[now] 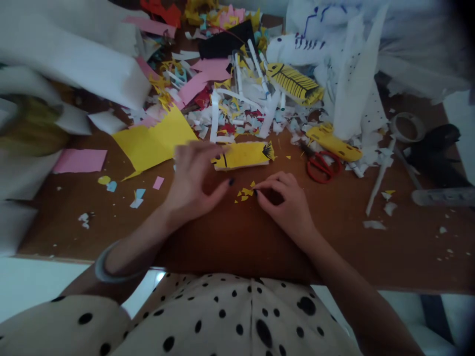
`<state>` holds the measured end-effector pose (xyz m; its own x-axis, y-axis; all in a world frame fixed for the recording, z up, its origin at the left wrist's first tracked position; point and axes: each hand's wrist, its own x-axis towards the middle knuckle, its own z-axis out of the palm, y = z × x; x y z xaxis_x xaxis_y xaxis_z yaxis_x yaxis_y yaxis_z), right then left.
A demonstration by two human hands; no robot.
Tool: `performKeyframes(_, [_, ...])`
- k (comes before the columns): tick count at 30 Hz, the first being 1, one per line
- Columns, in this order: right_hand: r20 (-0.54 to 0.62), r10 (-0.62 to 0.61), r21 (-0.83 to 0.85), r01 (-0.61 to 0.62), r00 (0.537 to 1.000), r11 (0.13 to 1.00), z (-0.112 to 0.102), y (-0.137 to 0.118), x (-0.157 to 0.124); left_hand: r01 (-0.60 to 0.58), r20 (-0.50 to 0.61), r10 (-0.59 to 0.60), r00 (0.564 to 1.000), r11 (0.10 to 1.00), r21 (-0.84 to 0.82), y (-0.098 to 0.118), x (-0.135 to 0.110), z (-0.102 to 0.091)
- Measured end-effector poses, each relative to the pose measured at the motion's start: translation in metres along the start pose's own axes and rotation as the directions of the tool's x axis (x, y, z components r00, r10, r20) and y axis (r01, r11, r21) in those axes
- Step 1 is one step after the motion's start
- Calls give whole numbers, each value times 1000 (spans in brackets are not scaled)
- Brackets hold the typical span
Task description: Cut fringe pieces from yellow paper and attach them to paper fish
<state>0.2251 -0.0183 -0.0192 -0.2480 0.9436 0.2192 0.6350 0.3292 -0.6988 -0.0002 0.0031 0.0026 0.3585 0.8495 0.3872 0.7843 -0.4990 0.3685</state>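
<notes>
My left hand hovers over the brown table, fingers spread and blurred, its fingertips at the left end of a yellow paper piece with black markings. It holds nothing. My right hand rests on the table with fingers pinched together at a scatter of small yellow paper scraps. Whether a scrap sits between the fingertips is too small to tell.
Red-handled scissors lie right of the yellow piece, beside a yellow cutter. A yellow sheet, a pink sheet and a heap of paper cuttings fill the back. A tape roll sits far right.
</notes>
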Motion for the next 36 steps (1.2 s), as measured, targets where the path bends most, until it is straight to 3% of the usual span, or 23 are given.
performKeyframes(3, [25,36,113,-38,999,993,1,-5,0,-144,147,152,977,988,-59,14,-5,7])
performKeyframes(8, [21,59,168,-62,998,984,3,-6,-1,-200,140,192,971,979,48,19,-12,18])
performKeyframes(17, [46,206,169,-211,977,963,5,-7,-4,-333,129,308,942,902,277,28,-12,18])
performKeyframes(20, [38,184,134,-187,982,973,3,-8,-4,-275,121,254,960,937,216,26,-11,20])
performKeyframes(25, [41,46,6,-46,998,999,-1,-7,-7,-103,129,109,986,993,-57,23,-10,19])
performKeyframes(30, [20,26,-1,-26,999,1000,-1,-6,-9,-46,159,83,984,974,-221,24,-10,19])
performKeyframes(36, [21,2,42,-3,1000,999,-2,-3,-7,-5,189,62,980,956,-292,24,-9,21])
